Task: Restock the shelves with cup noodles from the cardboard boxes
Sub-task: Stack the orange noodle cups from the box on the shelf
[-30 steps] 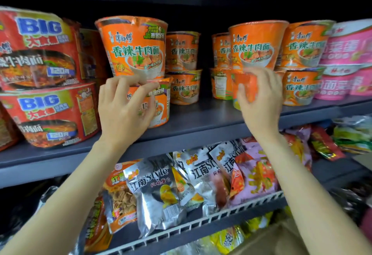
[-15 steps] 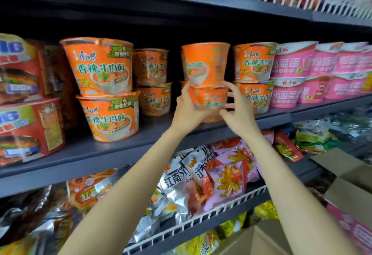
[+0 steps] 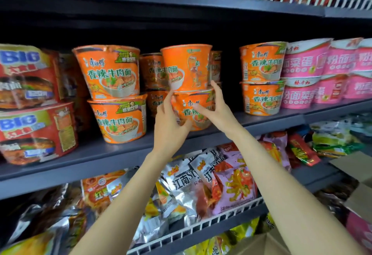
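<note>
Orange cup noodles stand in two-high stacks on the dark middle shelf (image 3: 120, 154). Both my hands are on the lower cup (image 3: 188, 111) of the centre stack. My left hand (image 3: 169, 127) holds its left side, index finger pointing up along the wall. My right hand (image 3: 216, 109) curls round its right side, with the thumb across the front label and the index fingertip up at the base of the upper cup (image 3: 186, 67). That upper cup sits on the lower one, its label turned partly sideways. More orange stacks stand at the left (image 3: 112, 73) and the right (image 3: 261, 77).
Big red noodle tubs (image 3: 30, 103) fill the shelf's left end, and pink cups (image 3: 314, 73) the right. Snack bags (image 3: 201, 184) lie behind a white wire rail on the shelf below. Cardboard boxes show at the bottom right (image 3: 360, 196) and bottom edge (image 3: 259, 243).
A second ago my hands were on separate stacks. My left hand then came over to the centre stack. Since half a second ago the fingers have spread and the top cup has turned.
</note>
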